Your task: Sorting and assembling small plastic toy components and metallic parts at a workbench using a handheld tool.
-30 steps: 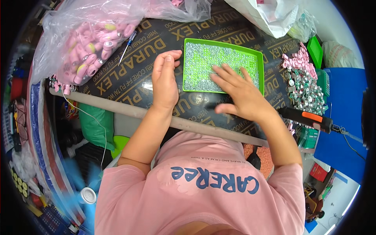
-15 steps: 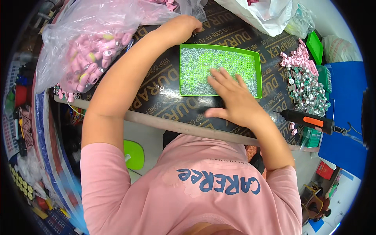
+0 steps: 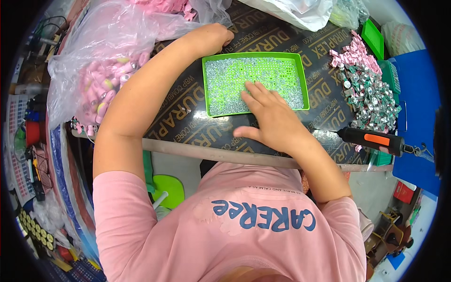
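A shallow green tray [image 3: 209,89] lies on the dark printed tabletop, its perforated bottom largely covered with small silvery screws [image 3: 225,96]. My right hand [image 3: 270,110] reaches over the tray's near side, palm down. Its fingers are spread over the screws and its thumb sticks out left, past the near rim. Beyond the tray's far left corner rests my left hand [image 3: 213,37], its arm bent around the tray's left side. Its fingers curl downward, and whatever they might hold is hidden.
A clear plastic bag [image 3: 101,87] of pink parts lies at the left. On the right are piles of pink pieces [image 3: 357,56] and metal-and-green parts [image 3: 373,103], beside a black-and-orange electric screwdriver [image 3: 371,137]. A white bag [image 3: 300,11] stands at the back.
The view has shifted slightly. The tray, my right hand and my left hand appear a little farther left. My right fingers remain spread over the screws.
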Demonstrator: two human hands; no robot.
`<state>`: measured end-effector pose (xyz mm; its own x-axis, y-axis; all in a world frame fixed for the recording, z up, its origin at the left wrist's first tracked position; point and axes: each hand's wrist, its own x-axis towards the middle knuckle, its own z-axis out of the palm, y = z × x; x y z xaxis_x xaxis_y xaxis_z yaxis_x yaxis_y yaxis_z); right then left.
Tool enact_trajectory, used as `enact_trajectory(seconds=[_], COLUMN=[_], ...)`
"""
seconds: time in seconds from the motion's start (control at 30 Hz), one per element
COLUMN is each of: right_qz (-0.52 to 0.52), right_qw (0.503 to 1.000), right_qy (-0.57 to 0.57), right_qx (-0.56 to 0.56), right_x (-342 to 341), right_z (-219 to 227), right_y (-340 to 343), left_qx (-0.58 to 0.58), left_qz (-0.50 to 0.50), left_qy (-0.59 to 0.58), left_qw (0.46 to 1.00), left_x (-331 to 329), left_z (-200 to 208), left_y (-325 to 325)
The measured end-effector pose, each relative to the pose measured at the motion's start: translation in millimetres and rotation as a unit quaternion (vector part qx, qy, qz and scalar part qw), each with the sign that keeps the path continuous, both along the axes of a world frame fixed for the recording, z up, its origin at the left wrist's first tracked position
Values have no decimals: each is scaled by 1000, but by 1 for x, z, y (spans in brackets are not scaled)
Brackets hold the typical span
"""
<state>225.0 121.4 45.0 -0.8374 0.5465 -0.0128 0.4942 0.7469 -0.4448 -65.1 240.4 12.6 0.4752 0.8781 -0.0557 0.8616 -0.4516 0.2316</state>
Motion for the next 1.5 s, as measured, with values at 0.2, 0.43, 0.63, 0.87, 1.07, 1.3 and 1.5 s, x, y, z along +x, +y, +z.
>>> enact_trajectory(seconds=[0.2, 0.43, 0.63, 0.87, 1.07, 1.3, 1.5], right_qz=[-142, -34, -134, -174, -37, -45, -83], right_qw=[987, 999, 988, 977, 997, 981, 974], right_qy=[-8, 5, -48, -35, 23, 106, 124], right_qx=[81, 28, 60, 114, 66, 158, 172], right_x=[28, -7, 34, -7, 26, 35, 43], right_z=[-15, -11, -4, -19, 19, -10, -22], right_y=[33, 11, 9, 32, 10, 12, 41], left_qx=[20, 17, 33, -82, -2, -63, -41], left_qz=[32, 20, 69, -10, 81, 289, 330], left_qy=[18, 23, -145, -210, -250, -329, -315], left_qw=[999, 999, 986, 974, 965, 897, 889], left_x=[4, -3, 5, 32, -5, -53, -54], left_z=[-3, -9, 36, 48, 49, 30, 22], left_y=[-4, 1, -32, -85, -117, -149, -212])
